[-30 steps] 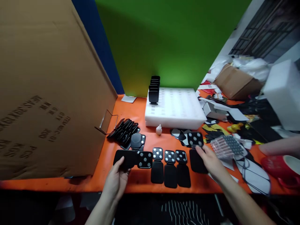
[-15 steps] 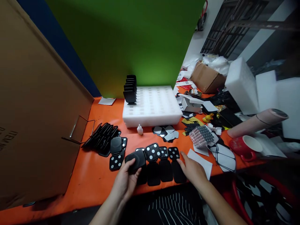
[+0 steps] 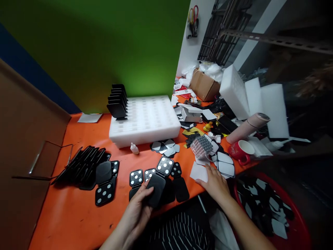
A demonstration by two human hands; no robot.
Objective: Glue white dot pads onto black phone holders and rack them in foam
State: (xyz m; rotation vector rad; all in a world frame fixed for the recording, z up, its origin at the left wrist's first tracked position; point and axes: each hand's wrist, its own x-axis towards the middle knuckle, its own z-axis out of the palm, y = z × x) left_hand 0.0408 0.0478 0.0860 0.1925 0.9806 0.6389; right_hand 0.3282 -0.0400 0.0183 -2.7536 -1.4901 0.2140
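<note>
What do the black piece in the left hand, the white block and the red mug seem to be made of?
Black piece: probably plastic, perhaps coated metal; mostly matte, flat and stiff-looking.
White block: likely foam; thick, matte, with softly rounded edges.
Red mug: probably glazed ceramic, given its smooth red outside and pale inside.

1. My left hand (image 3: 139, 208) and the black hinged piece (image 3: 158, 187) in it partly hide the dotted pieces (image 3: 150, 173) behind.
2. My right hand (image 3: 215, 183) covers some of the white paper (image 3: 198, 172).
3. I can't read the red mug's (image 3: 235, 150) tiny lettering.
4. The left edge crops the carton (image 3: 28, 125).
</note>
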